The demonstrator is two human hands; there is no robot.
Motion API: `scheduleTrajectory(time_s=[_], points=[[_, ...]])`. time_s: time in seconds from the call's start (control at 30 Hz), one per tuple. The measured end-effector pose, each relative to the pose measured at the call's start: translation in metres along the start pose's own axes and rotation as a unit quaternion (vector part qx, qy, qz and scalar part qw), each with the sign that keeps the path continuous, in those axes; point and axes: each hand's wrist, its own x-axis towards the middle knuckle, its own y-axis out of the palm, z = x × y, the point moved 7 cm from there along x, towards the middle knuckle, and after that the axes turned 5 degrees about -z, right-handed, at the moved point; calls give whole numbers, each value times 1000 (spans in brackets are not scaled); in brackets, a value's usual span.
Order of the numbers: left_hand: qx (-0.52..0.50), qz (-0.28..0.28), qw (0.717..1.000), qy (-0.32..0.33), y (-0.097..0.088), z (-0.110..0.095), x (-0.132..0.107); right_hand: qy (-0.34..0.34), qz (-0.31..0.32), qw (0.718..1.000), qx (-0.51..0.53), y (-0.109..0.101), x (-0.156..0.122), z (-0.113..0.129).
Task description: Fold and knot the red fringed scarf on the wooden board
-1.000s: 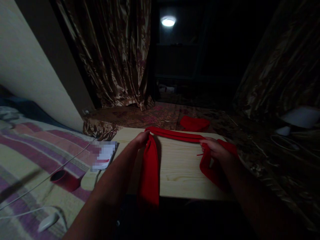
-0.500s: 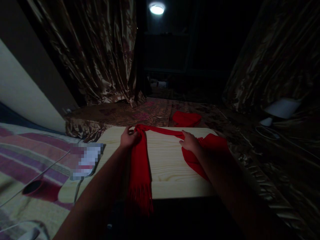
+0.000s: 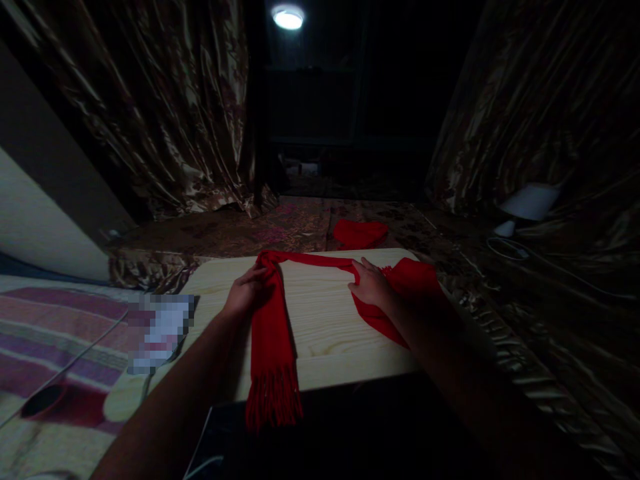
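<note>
A red fringed scarf [image 3: 271, 320] lies on a pale wooden table [image 3: 320, 320]. Its left part hangs towards me, with the fringe over the front edge. From a folded corner at the back left, a narrow strip runs right. My left hand [image 3: 245, 288] is closed on the scarf's left edge, just below that corner. At the strip's right end, my right hand [image 3: 371, 281] grips the cloth between thumb and fingers. More red cloth [image 3: 417, 287] spreads beneath and beyond the right hand; my forearm hides part of it.
Another red cloth bundle [image 3: 360, 233] lies behind the table. On the left are a blurred-out flat item [image 3: 163, 333], a dark red cup [image 3: 65, 403] on its side and a striped bedspread [image 3: 60, 333]. A white lamp [image 3: 531, 201] stands at right, and curtains [image 3: 200, 120] hang behind.
My left hand has slid from the folded corner down the scarf's left edge towards me. My right hand keeps its place on the strip. The whole view has shifted slightly.
</note>
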Motion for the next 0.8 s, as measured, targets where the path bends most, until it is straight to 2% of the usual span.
scheduleTrajectory(time_s=[0.1,0.17,0.37,0.47,0.53,0.67,0.8], points=[[98,46,994,29,-1,-3,-18,-28,-24,999,37,-17,-16,1],[182,72,979,56,0,-5,-31,-24,-34,998,51,-27,-29,-4],[410,124,891,149,15,-5,-63,14,-7,999,43,-47,-68,-22],[466,113,850,220,23,-9,-75,1,19,999,38,-49,-85,-21],[490,100,831,244,25,-13,-79,-17,45,998,38,-45,-94,-18],[516,53,823,231,20,-23,-82,-61,79,995,19,-29,-101,-12],[519,14,831,200,12,-27,-82,-88,46,995,-9,-22,-100,-5]])
